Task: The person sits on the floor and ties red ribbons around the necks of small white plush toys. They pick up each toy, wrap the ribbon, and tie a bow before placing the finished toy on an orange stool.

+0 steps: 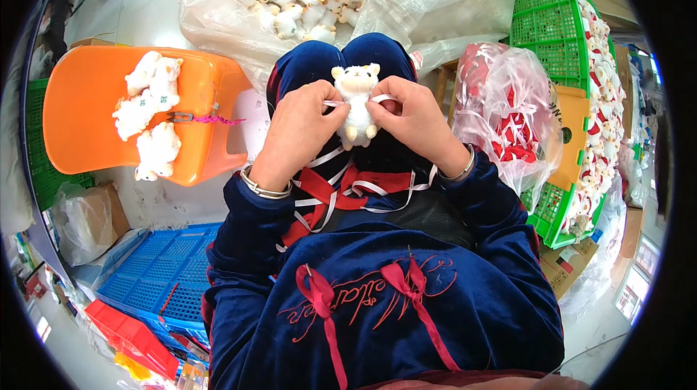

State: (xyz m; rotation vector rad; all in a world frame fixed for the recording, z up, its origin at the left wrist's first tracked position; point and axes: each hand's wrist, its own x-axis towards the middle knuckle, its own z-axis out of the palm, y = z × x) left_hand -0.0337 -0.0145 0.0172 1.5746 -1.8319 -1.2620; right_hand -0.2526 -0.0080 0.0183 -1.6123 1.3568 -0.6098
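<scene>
A small white plush animal [357,116] with cream ears and feet stands upright against my knees, facing me. My left hand [301,125] pinches one end of a thin white ribbon [334,103] at the toy's left side. On the other side, my right hand [420,120] pinches the opposite ribbon end, with fingers closed. The ribbon's path behind the toy is hidden. Across my lap, below both hands, lie several red cloth pieces [348,195] with loose white ribbons.
To the left, an orange chair [80,114] bears several white plush animals [149,92] and thread snips [181,116] with a pink cord. Ahead lies a large plastic bag [207,9] of plush toys. At right are a bag of red pieces [515,132] and green crates [548,27].
</scene>
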